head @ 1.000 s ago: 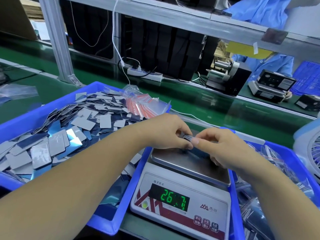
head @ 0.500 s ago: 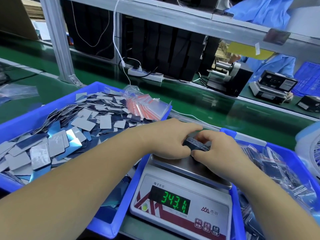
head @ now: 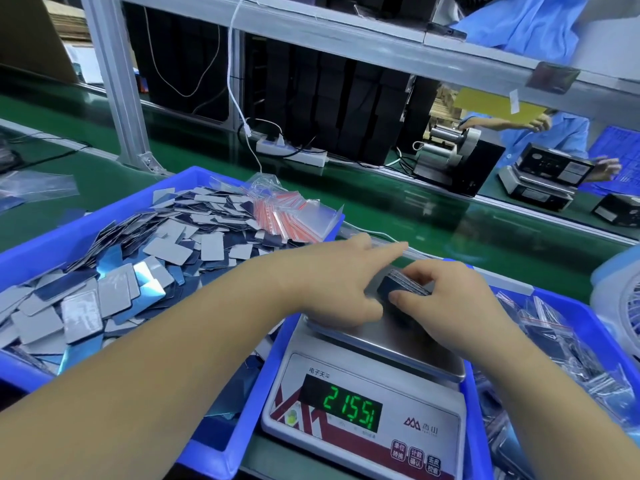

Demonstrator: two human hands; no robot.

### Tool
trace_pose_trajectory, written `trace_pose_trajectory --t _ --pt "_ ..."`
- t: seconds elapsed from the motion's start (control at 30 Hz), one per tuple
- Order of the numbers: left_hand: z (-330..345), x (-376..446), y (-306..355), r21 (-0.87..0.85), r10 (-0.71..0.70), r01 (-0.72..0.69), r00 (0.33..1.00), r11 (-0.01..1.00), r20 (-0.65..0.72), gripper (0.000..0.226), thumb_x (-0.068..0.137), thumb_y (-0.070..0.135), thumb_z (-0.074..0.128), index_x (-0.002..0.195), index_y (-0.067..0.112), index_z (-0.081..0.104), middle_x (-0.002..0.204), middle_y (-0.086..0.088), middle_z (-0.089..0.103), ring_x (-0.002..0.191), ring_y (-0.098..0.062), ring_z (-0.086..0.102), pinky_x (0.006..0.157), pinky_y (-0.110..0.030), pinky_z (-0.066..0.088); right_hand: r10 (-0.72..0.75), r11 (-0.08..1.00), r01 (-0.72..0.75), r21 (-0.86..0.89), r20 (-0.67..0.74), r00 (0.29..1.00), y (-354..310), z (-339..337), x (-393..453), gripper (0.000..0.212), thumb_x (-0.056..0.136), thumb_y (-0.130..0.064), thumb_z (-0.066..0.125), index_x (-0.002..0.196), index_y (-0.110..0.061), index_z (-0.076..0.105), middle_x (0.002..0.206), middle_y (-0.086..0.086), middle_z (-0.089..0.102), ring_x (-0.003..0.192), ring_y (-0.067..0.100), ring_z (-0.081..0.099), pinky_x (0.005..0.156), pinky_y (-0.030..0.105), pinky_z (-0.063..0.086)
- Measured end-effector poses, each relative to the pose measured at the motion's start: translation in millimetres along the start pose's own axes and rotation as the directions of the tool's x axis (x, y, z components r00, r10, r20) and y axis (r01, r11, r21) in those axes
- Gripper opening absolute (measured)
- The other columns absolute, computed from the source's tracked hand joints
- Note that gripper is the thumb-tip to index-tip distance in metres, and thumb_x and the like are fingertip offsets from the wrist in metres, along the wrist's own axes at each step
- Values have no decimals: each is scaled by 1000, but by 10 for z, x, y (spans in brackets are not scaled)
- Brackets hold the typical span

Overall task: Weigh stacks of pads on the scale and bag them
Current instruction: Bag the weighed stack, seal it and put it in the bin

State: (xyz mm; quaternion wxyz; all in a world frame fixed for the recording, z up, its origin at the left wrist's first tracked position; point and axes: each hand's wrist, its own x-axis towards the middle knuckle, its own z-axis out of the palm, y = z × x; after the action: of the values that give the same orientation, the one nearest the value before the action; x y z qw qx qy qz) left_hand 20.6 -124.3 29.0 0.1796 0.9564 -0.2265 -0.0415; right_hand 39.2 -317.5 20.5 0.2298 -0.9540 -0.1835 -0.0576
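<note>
A dark stack of pads (head: 398,287) stands on the steel pan of the white scale (head: 398,344), whose green display reads 215.5. My right hand (head: 446,299) grips the stack from the right, thumb on its near face and fingers over its top. My left hand (head: 343,282) lies beside the stack on the left, forefinger stretched out straight past it, thumb low against the pan. Loose grey and blue pads (head: 114,282) fill the blue bin (head: 41,247) to the left. A bundle of empty red-striped zip bags (head: 291,213) lies at that bin's far corner.
A second blue bin (head: 585,317) on the right holds filled bags (head: 554,344). A white fan (head: 620,299) stands at the far right. Beyond runs a green conveyor belt (head: 381,209) with a power strip (head: 291,152); another person in blue works at a scale (head: 540,178) opposite.
The hands brought the stack down onto the scale pan. My left hand has let go and its forefinger now points out straight. The display went from 26.7 to 343.1 to 215.5.
</note>
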Motion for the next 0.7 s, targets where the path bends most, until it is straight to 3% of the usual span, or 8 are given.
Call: trace_pose_trajectory --t 0.13,0.2,0.27,0.37,0.47,0.53,0.63,0.7 --pt "114 11 116 143 -31 11 989 990 142 87 91 47 48 157 36 -7 131 -8 32 122 -30 39 100 -41 41 15 1000 -15 -9 58 998 23 17 -14 12 77 -32 71 80 -41 64 69 -21 66 68 -6 58 54 9 39" --pt "96 17 114 142 -53 29 985 989 163 89 91 49 48 157 36 -11 131 -7 30 127 -31 35 104 -46 40 0 1000 -1 9 85 996 35 3 -15 19 78 -28 70 75 -44 61 72 -34 63 70 -12 57 57 5 39" --pt "78 6 109 145 -49 23 983 989 176 88 92 48 49 157 38 -10 125 -5 29 128 -30 34 104 -46 40 -13 1000 13 6 87 996 39 -15 -13 25 79 -27 70 73 -47 57 75 -43 57 72 -18 53 58 2 37" --pt "33 9 72 50 -24 16 986 999 165 86 92 39 52 158 40 -3 113 1 28 111 -21 43 89 -33 42 -1 1000 0 17 73 997 54 -15 -10 23 80 -26 71 77 -45 60 67 -35 61 67 -14 56 55 4 37" --pt "-72 44 -75 -188 -35 38 999 982 19 79 90 28 54 157 43 14 100 8 41 80 -3 52 65 -18 41 19 998 -20 52 27 999 71 -12 3 15 79 -27 74 87 -37 67 71 -23 65 63 -11 56 53 7 36" --pt "-128 78 -265 -319 -140 83 977 944 -159 62 90 23 53 148 38 40 89 8 51 64 4 53 51 -10 37 17 996 -18 91 7 1000 69 -12 1 14 79 -29 76 91 -34 69 78 -20 67 61 -7 55 55 7 33" --pt "-152 140 -618 -425 -404 235 838 874 -367 30 92 18 52 116 30 66 79 8 56 56 2 53 44 -10 34 -16 988 17 151 -7 1000 -3 5 -27 14 78 -28 76 84 -37 67 76 -24 68 64 -3 59 61 14 38" --pt "-118 178 -835 -411 -509 338 740 847 -439 29 94 16 52 114 29 69 90 10 61 74 -8 58 59 -18 41 -53 987 53 150 -1 999 -60 30 -48 18 77 -27 76 80 -40 65 76 -31 66 66 -5 60 60 8 37"
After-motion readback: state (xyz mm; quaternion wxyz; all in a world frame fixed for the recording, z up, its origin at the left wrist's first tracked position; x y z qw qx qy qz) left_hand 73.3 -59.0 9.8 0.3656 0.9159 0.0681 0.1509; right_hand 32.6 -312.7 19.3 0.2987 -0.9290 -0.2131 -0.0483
